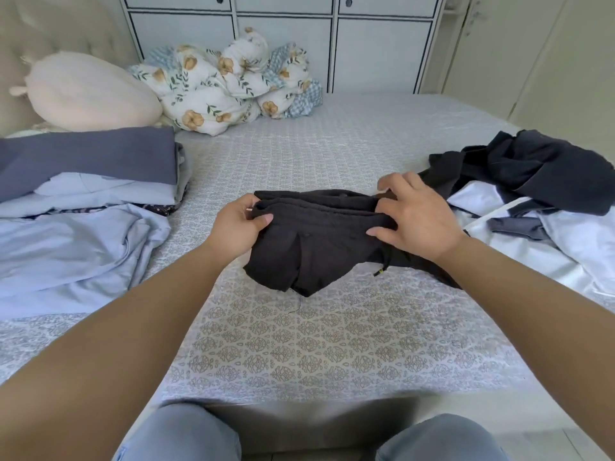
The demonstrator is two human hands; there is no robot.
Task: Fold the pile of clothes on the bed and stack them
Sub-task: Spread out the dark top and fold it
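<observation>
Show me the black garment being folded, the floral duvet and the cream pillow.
black garment (319, 247), head view, front panel below the hands.
floral duvet (219, 84), head view, bundle's middle.
cream pillow (90, 91), head view, its bulging side.

Setting: home bedroom. Evidence: wide bed with grey-white patterned bedspread (332, 344); beige tufted padded headboard (50, 24) at far left; cream rounded pillow (90, 91) against it; bundled white floral quilt (226, 81) beside the pillow; pale grey panelled wardrobe with dark trim (283, 38) behind the bed; loose and folded garments lying on both sides.
</observation>
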